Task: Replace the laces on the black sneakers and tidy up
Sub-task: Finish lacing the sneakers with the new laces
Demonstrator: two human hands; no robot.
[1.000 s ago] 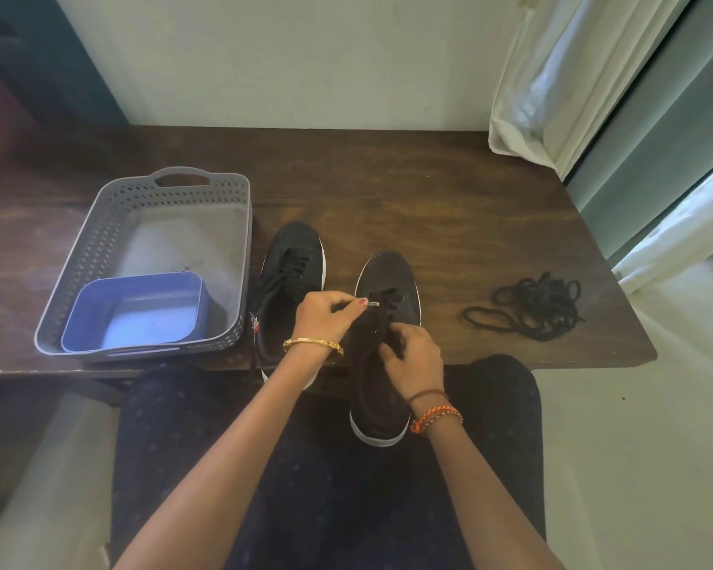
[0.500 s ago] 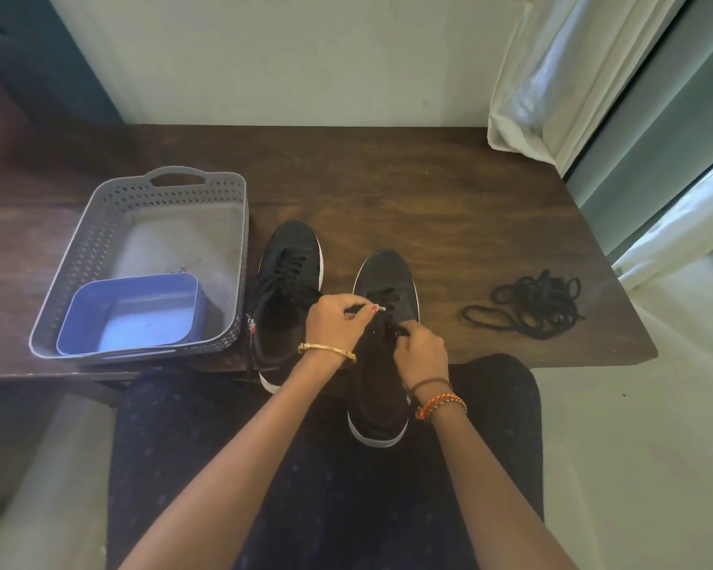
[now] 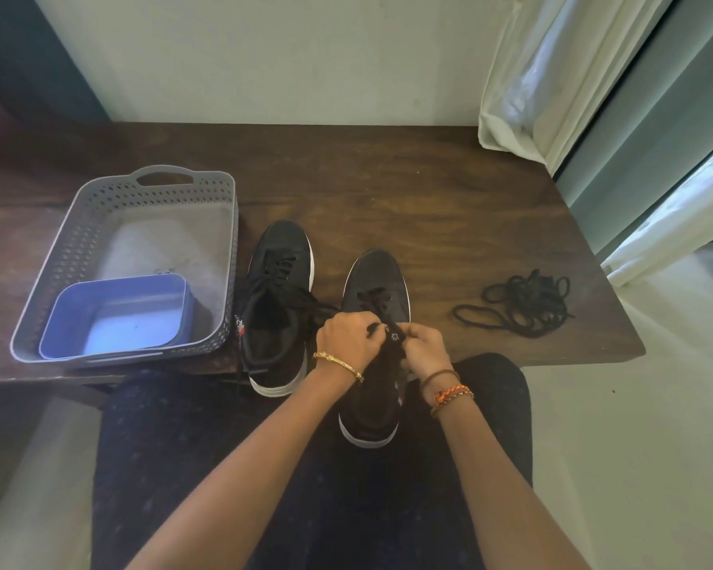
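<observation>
Two black sneakers with white soles sit at the near edge of the dark wooden table (image 3: 408,191). The left sneaker (image 3: 278,306) is laced, its lace ends lying loose. The right sneaker (image 3: 377,290) overhangs the edge onto my lap. My left hand (image 3: 348,337) and my right hand (image 3: 422,349) meet over its eyelets, each pinching the black lace (image 3: 377,300) threaded there. A tangled pile of black laces (image 3: 519,304) lies on the table to the right.
A grey perforated basket (image 3: 79,248) stands at the left with a blue plastic tub (image 3: 116,314) inside it. A pale curtain (image 3: 552,76) hangs over the table's back right corner. The wall runs behind the table.
Both hands have drawn closer together over the right sneaker's eyelets. The lace tip that my left hand held out to the right is no longer showing.
</observation>
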